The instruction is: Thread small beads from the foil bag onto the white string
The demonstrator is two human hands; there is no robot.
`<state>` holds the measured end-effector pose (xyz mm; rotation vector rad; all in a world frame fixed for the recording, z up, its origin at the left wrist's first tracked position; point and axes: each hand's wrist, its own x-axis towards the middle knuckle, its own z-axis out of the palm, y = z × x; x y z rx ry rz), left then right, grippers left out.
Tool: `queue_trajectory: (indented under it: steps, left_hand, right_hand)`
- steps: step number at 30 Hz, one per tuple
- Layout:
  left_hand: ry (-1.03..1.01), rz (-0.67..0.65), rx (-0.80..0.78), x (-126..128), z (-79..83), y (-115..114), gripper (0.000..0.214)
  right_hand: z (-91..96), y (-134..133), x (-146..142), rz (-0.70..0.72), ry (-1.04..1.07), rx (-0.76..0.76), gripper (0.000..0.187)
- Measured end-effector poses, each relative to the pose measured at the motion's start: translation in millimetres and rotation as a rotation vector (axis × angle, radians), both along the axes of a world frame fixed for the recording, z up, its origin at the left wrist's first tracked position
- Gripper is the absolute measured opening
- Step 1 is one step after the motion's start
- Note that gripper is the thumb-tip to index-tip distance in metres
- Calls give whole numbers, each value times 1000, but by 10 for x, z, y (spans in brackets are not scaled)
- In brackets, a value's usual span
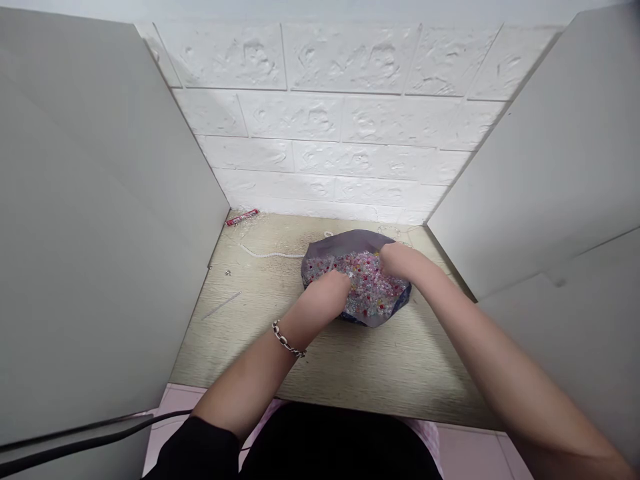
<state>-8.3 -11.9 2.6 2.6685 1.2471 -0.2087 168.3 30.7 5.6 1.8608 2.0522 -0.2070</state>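
A dark grey bag (357, 239), its mouth spread wide, lies on the table full of small loose beads (373, 287) in clear, pink, red and yellow. Over the near left part of the beads is my left hand (330, 293), fingers closed in a pinch; what it grips is too small to make out. My right hand (397, 260) reaches in at the right rim with curled fingers, their tips hidden among the beads. From the bag's left edge a thin string of white beads (270, 255) runs across the tabletop.
The wooden table (350, 373) is enclosed by grey panels (100, 200) at both sides and a white brick-patterned wall (320, 120) behind. At the back left lies a small red packet (243, 217). A thin clear stick (221, 305) rests nearer. A black cable (100, 439) hangs lower left.
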Motion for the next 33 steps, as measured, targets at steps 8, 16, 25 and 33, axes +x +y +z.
queue_trajectory:
  steps: [8, 16, 25, 33]
  left_hand:
    - [6, 2, -1, 3, 20, -2, 25]
    - [9, 0, -5, -1, -3, 26, 26]
    - [18, -5, -6, -2, -21, 28, 26]
    - [21, -4, 4, 2, -5, 17, 25]
  right_hand:
    - [-30, -73, -33, 5, -8, 43, 29]
    - [15, -37, 2, 50, 29, -1, 25]
    - [19, 19, 56, 55, 54, -43, 25]
    - [-32, 19, 41, 24, 48, 3, 27]
